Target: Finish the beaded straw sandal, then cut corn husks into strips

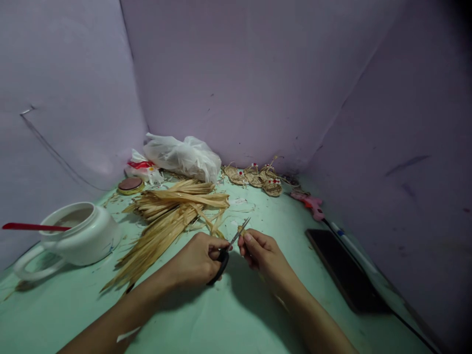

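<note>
My left hand [199, 258] is closed around the black handles of a pair of scissors [222, 265], whose thin metal blades point up and to the right. Just right of it, my right hand [263, 250] pinches a small straw-coloured piece of dried leaf [241, 229] between thumb and fingers. The blades lie against or right beside that piece; I cannot tell whether they cut into it. Beyond my left hand lies a bundle of dried leaf strips [158, 238], with loose strips trailing toward the scissors.
A white pot [96, 238] with a red stick [35, 226] stands left, near a round tin [131, 185]. At the back are a white plastic bag [184, 156] and several woven pieces with red beads [254, 178]. Right lie a phone [344, 273], a pink glue gun [312, 205] and a pen [341, 233].
</note>
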A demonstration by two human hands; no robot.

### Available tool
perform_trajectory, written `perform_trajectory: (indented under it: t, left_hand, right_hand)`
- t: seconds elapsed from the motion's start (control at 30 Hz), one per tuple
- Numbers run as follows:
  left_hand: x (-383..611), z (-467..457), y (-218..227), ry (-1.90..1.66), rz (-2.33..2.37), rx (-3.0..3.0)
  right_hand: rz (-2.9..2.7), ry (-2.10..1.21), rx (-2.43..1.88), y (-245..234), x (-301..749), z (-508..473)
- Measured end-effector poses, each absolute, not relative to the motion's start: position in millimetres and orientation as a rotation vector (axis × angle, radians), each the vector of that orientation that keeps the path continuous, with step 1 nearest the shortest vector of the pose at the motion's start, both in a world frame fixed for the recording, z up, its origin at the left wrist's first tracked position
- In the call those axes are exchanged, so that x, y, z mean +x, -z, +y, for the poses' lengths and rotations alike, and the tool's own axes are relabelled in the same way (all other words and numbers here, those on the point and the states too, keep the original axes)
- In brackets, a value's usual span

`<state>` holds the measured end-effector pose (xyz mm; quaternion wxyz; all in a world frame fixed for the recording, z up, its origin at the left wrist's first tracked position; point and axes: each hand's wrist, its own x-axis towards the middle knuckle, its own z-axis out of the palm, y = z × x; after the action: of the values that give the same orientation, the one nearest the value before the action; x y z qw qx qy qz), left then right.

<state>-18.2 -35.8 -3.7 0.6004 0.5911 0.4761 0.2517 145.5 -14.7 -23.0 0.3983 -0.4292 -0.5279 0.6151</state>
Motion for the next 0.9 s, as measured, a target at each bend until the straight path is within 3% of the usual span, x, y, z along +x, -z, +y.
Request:
perform_trajectory:
  t: [0.2,0.43,0.57,0.9]
  left_hand:
    - [-25,-30,-7,-0.622,1.252,1.268]
    - [-55,-13,-32,-1.372,1.452,1.015]
    - [-61,-7,-24,-1.498,1.466,0.983]
    - [-65,-4,-8,-1.401,1.492,1.208]
  right_hand:
    - [-1.337,-1.547,-1.112,20,146,-15]
    - [-1.173,-1.336,-1.35,16,158,-6]
    - [-1.653,-0.962,-1.513,26,152,15]
    - [-2.52,-0.385,-1.241,15,99,53]
